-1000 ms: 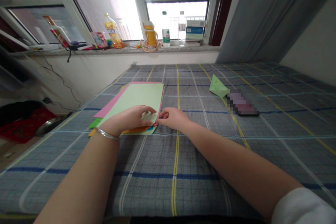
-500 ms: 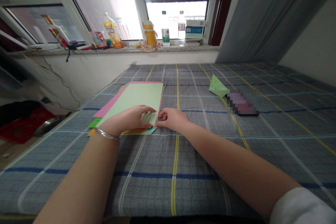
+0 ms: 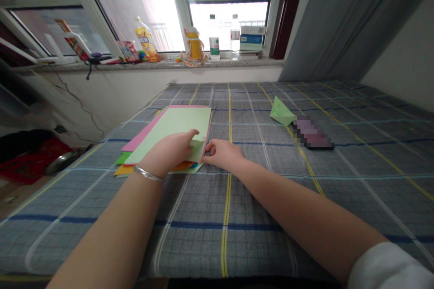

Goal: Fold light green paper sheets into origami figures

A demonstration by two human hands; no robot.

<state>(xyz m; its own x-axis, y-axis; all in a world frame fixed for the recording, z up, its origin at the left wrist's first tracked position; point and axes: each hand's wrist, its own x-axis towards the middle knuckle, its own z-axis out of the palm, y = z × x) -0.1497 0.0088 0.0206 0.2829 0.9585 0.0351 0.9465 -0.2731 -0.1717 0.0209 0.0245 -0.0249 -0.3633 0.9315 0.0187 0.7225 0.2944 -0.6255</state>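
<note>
We have one folded green shape (image 3: 280,112) beside the phone (image 3: 312,133), while the green paper (image 3: 195,151) atop the stacked sheets (image 3: 176,122) looks part-folded, our right hand (image 3: 224,153) pinching its corner, our left hand's (image 3: 169,152) grip hidden.

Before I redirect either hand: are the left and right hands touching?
Apart: the head view shows green paper between the left hand and right hand.
</note>
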